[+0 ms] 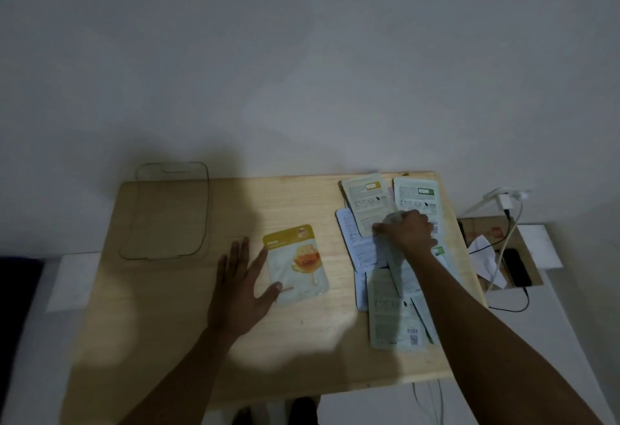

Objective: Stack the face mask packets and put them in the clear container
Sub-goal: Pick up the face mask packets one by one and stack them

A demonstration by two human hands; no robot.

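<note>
A yellow honey face mask packet [297, 265] lies face up in the middle of the wooden table [174, 307]. My left hand [241, 287] rests flat beside it, fingers spread, thumb touching its left edge. Several pale packets [396, 310] lie scattered face down on the table's right side. My right hand [407, 230] is closed on a greyish packet [396, 260] lifted on edge out of that pile. The clear container [167, 213] stands empty at the table's far left corner, apart from both hands.
A cardboard box [523, 243] right of the table holds a black phone [516, 268] and white paper. A charger [503, 199] with cables sits by the wall at the right. A wall runs behind the table.
</note>
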